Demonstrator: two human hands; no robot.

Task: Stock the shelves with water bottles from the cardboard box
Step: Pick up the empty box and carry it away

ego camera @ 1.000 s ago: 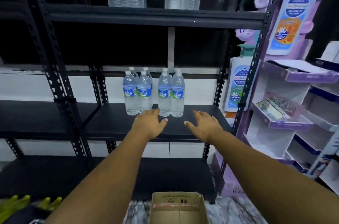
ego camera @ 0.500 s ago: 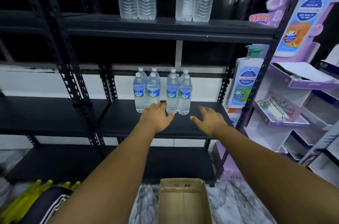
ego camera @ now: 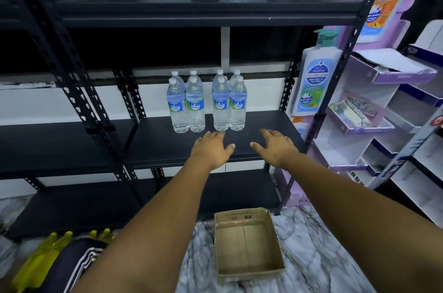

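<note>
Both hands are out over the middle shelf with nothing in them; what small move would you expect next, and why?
Probably drawing both hands back. The left hand and right hand are open and empty, just short of the small bottles standing on the middle shelf, and the cardboard box on the floor shows only bare cardboard inside, so nothing seems left to stock.

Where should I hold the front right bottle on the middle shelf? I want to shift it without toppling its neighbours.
Wrap the right hand round the front right bottle at its label, coming from its free right side. It stands upright, and its left side is against the next bottle.
</note>
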